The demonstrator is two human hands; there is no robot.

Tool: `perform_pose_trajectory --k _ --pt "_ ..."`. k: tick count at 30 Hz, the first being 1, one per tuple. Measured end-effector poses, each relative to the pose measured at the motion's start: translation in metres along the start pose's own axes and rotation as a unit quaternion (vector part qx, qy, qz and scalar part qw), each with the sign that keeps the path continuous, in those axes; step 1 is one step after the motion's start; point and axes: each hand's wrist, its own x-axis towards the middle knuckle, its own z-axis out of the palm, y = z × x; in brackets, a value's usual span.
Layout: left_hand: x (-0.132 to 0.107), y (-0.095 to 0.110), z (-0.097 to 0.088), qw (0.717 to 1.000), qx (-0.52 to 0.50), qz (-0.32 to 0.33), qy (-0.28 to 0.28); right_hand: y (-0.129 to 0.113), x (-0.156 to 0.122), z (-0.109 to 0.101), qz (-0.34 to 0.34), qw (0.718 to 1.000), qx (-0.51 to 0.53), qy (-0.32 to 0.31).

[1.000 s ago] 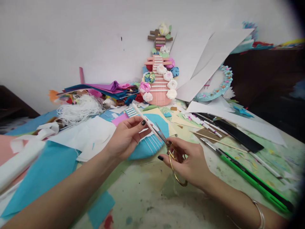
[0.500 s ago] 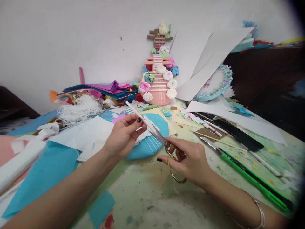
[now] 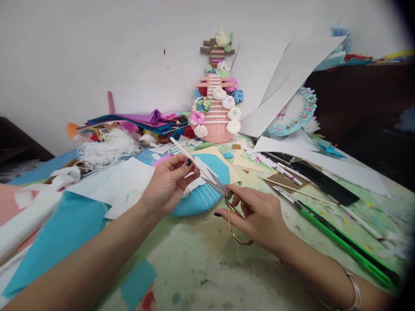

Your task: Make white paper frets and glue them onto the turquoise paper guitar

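Between thumb and fingers, my left hand (image 3: 168,183) pinches a thin white paper strip (image 3: 181,149), which slants up to the left. My right hand (image 3: 259,216) grips gold-handled scissors (image 3: 228,199) by the loops, the blades pointing up-left at the strip's lower end. The blades look slightly apart; whether they touch the strip I cannot tell. Beneath both hands lies a blue rounded paper-craft body (image 3: 191,206) with white strings across it, partly hidden by white paper and my left hand.
A pink paper instrument with flowers (image 3: 218,125) leans on the wall. To the right lie a green utility knife (image 3: 340,237), a wooden skewer (image 3: 301,191) and a black strip (image 3: 327,181). White string (image 3: 110,149) and blue paper (image 3: 61,237) are on the left.
The scissor blades have shifted slightly, and my right hand has turned a little. My left hand and the strip stay almost in place.
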Motion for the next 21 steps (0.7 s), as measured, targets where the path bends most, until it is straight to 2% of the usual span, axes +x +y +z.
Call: perform_pose_trajectory --k 21 --pt "-0.0002 -0.0014 0.0011 1.000 0.006 0.008 0.018 0.0033 -0.0008 0.0022 -0.006 1.000 -0.027 0.006"
